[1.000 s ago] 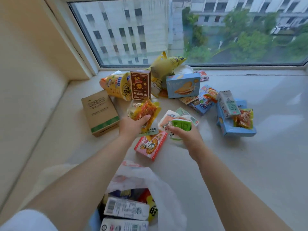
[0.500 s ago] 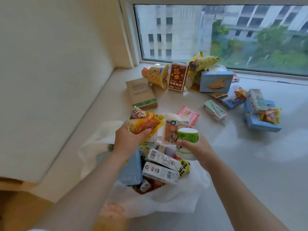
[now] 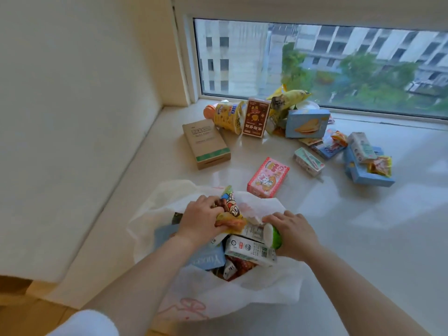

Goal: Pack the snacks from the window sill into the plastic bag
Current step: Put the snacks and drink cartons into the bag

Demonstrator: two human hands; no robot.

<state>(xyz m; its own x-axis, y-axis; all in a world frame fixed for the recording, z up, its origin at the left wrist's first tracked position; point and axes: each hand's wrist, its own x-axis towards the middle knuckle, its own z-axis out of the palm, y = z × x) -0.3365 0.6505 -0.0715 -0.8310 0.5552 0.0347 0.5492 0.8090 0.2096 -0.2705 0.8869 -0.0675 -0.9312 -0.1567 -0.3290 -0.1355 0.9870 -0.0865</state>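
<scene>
A white plastic bag (image 3: 266,287) lies open at the sill's near edge, with milk cartons (image 3: 249,251) and a blue box (image 3: 206,259) inside. My left hand (image 3: 201,221) grips a bunch of colourful snack packets (image 3: 230,212) over the bag's mouth. My right hand (image 3: 293,235) holds a green-and-white cup (image 3: 272,236) on its side, touching the cartons in the bag. On the window sill (image 3: 363,226) remain a pink rabbit box (image 3: 268,177), a brown cardboard box (image 3: 206,143), a yellow tube (image 3: 226,115), a brown carton (image 3: 257,117) and a blue sandwich-biscuit box (image 3: 306,123).
Further right lie a small mint carton (image 3: 309,161), a blue box with packets on it (image 3: 368,168) and several loose wrappers (image 3: 332,141). A yellow bag (image 3: 291,97) leans at the window glass. A cream wall (image 3: 72,117) closes the left side.
Both hands have come down from above the bag to its mouth, carrying the packets and the cup. The cup has tipped from upright onto its side.
</scene>
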